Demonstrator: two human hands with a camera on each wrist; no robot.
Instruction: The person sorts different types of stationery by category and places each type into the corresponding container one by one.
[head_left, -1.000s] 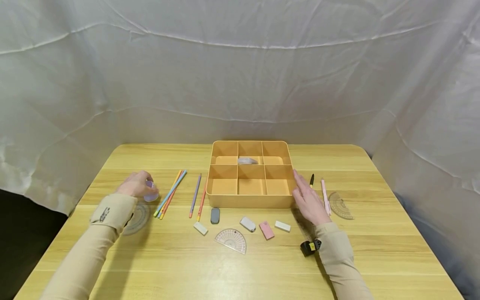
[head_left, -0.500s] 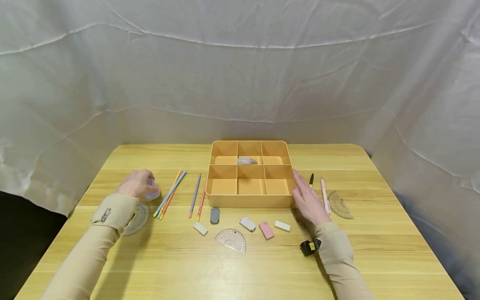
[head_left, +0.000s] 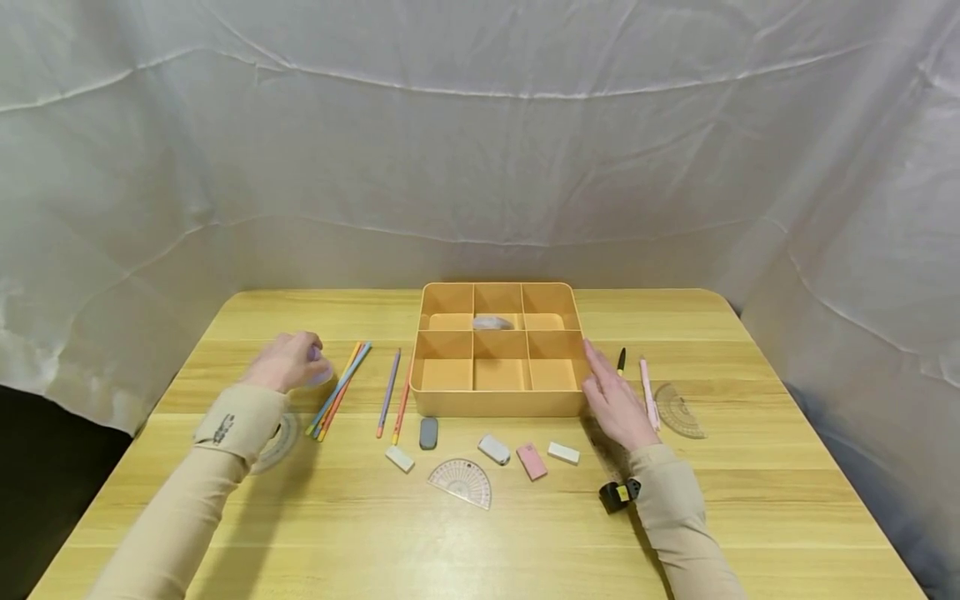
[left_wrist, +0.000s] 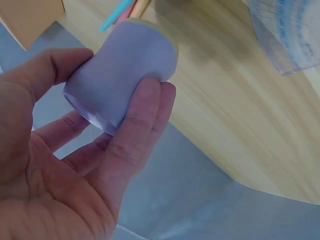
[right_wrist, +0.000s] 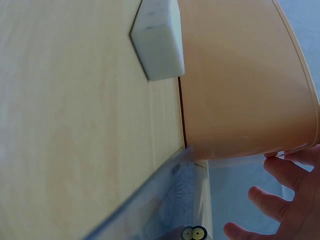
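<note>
Wooden desk (head_left: 525,550) below, left grip (head_left: 279,362) pinches a lilac cup (left_wrist: 125,65) between thumb and fingers: probably light, stiff, best held round its waist; right grip (head_left: 618,408), fingers spread, touches the organizer (head_left: 498,405).

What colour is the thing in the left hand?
Light purple; the left wrist view shows it best.

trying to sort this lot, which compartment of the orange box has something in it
The middle compartment of the back row in the orange box: a pale item shows in it, while nothing shows in the other five.
</note>
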